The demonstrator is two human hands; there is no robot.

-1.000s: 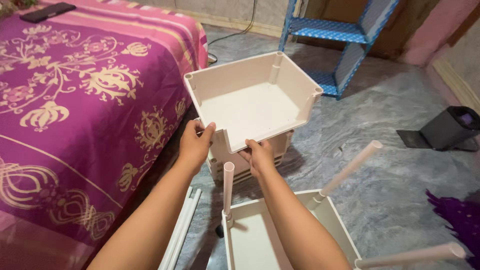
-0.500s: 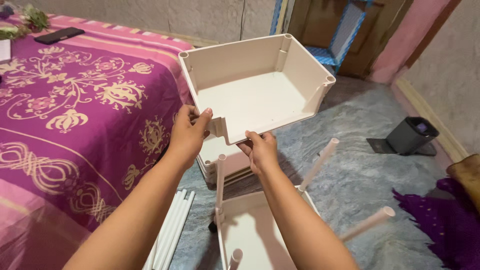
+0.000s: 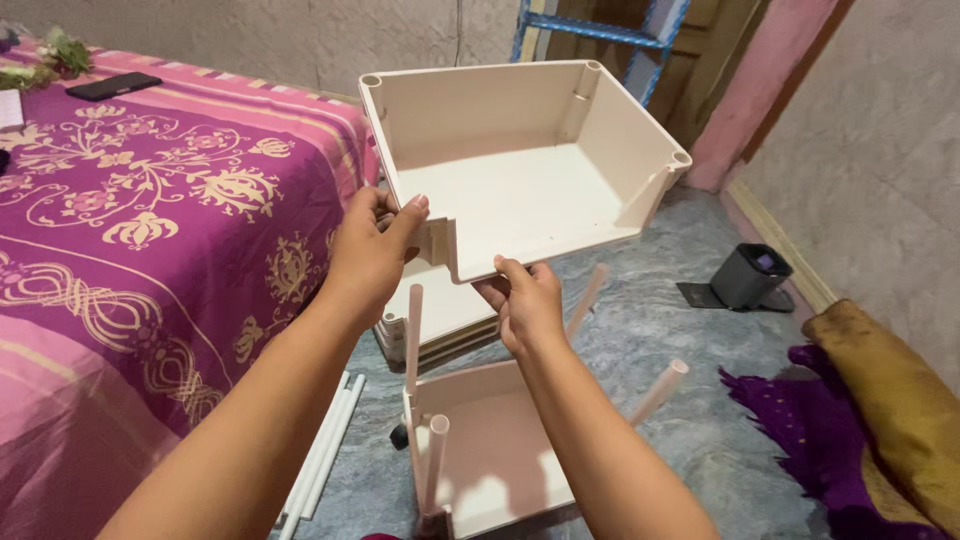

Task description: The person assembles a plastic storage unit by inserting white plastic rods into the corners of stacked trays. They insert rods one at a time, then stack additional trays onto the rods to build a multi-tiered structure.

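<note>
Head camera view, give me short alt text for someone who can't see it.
Two bare hands, left hand and right hand, hold a cream plastic bin up by its front edge. Below it, a matching bin with upright tubes stands on the grey floor beside a purple patterned bedspread.

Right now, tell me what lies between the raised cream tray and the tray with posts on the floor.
In the head view, a low stack of cream trays lies between the raised tray and the floor tray.

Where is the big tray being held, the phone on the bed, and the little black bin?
Cream tray (image 3: 520, 190): head view, on its inside floor.
Black phone (image 3: 113, 86): head view, middle of its dark face.
Black bin (image 3: 750, 275): head view, on its front wall.
</note>
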